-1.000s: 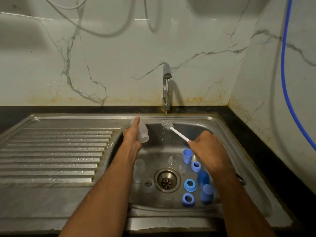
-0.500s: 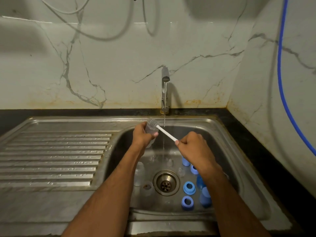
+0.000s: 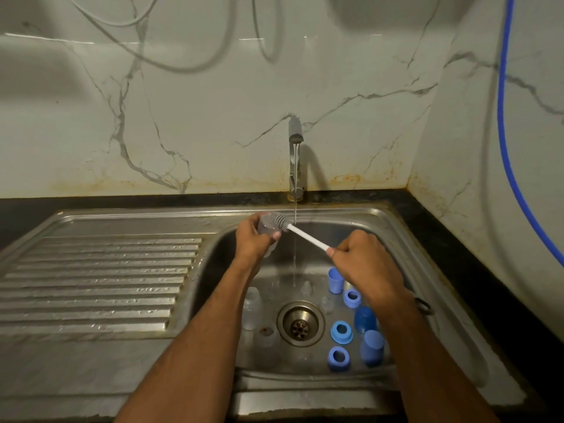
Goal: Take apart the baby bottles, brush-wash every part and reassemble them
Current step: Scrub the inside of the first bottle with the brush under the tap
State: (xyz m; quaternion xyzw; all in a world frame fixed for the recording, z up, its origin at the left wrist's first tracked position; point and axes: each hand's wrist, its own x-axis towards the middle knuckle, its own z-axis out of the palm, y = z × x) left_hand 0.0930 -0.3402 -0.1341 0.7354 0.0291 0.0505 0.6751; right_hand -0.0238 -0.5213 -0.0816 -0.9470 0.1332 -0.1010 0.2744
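Hands: both were raised over the sink basin (image 3: 406, 239), arms reaching in from below.
Left hand (image 3: 253, 239): fingers were curled round a clear bottle (image 3: 267, 228), gripping it near the basin's back left corner with its mouth turned toward the right.
Right hand (image 3: 366, 264): it was closed round the white handle of a brush (image 3: 306, 237), the grey bristle head partly inside the bottle's mouth.
Tap (image 3: 295, 157): a thin stream of water fell just to the right of the bristles.
Basin floor: blue rings (image 3: 341, 332) and blue caps (image 3: 371, 346) lay right of the drain (image 3: 300, 323); clear bottles (image 3: 252, 303) stood left of it, and small clear teats (image 3: 306, 288) sat behind it.
Draining board (image 3: 91, 279): it lay left of the basin.
Blue hose (image 3: 506, 154): it hung down the right wall.
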